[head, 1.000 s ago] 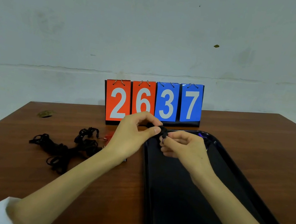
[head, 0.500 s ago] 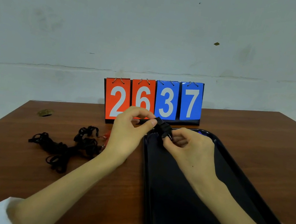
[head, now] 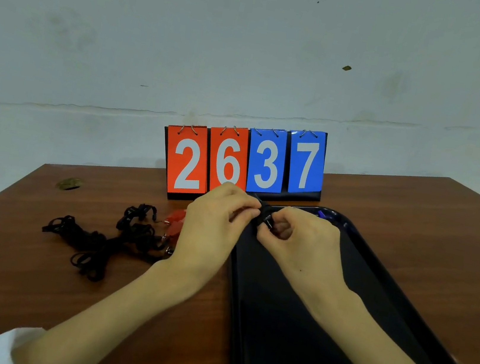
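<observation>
Both my hands meet over the far left corner of a black tray [head: 386, 297]. Between them is a small bundle of black cord [head: 265, 215]. My left hand [head: 213, 227] pinches it from the left with thumb and fingertips. My right hand [head: 301, 241] grips it from the right with curled fingers. Most of the bundle is hidden by the fingers. A tangled pile of black cords [head: 102, 239] lies on the wooden table to the left, with red tags [head: 175, 223] and small metal clips at its right end.
A flip scoreboard [head: 243, 163] reading 2637 stands at the table's back edge against the wall. A small purple thing [head: 321, 214] lies in the tray's far corner. A brownish mark [head: 68, 184] sits at the table's far left.
The hands have closed in tighter round the black bundle and shifted slightly; my right hand's fingers have curled more over it. The pile of cords has not moved.
</observation>
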`<state>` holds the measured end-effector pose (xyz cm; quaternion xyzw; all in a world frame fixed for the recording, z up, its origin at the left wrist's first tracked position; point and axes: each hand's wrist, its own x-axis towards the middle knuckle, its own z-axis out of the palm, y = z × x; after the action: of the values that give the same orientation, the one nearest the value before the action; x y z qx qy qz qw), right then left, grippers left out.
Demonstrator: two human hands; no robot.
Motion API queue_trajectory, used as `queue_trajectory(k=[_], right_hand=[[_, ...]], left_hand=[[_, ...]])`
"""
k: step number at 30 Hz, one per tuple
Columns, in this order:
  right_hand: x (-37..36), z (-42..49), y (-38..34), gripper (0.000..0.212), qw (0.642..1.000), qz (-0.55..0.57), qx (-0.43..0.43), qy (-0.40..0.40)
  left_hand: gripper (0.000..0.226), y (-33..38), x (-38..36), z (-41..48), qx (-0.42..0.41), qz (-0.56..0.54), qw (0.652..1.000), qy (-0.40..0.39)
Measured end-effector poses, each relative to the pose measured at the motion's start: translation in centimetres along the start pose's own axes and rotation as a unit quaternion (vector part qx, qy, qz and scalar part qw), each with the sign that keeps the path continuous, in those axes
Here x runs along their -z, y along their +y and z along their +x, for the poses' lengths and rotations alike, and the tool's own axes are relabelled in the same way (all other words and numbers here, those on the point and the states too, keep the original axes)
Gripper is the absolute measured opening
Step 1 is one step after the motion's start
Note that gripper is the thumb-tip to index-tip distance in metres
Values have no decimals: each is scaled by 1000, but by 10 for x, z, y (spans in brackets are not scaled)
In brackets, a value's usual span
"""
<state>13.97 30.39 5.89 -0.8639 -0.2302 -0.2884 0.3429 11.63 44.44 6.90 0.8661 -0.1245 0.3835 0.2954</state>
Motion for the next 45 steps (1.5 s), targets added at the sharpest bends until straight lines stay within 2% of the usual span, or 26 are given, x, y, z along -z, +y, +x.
queue_trajectory(k=[6,10,14,21,25,30,35,38,41,45], right_hand=[[-2,-2,-2,17,998,-48,21,-32],[-1,-2,-2,20,997,-46,10,-65],[-3,-3,-2,16,998,-34,26,-53],[-9,-6,-2,15,998,-31,45,-43],[-7,-6,-1,15,998,-27,37,-42],[-8,-5,0,17,998,-32,40,-48],[-10,-5,3,15,997,-40,60,-41],[-11,-5,3,15,996,-45,68,-41],[-11,-5,4,15,995,-54,74,-27],[-10,-5,5,16,996,-50,76,-11]], left_hand=[[16,2,-1,0,-55,138,983,-105],[28,1,2,6,-22,153,969,-195],[28,-5,3,8,-8,124,968,-220],[16,-12,-2,3,26,99,982,-161],[17,-16,0,6,50,49,985,-160],[18,-19,-1,9,96,-4,976,-195],[12,-20,-4,5,140,-67,974,-164],[12,-21,-7,3,208,-136,960,-128],[11,-21,-7,3,296,-250,917,-96],[12,-18,-9,1,281,-275,916,-83]])
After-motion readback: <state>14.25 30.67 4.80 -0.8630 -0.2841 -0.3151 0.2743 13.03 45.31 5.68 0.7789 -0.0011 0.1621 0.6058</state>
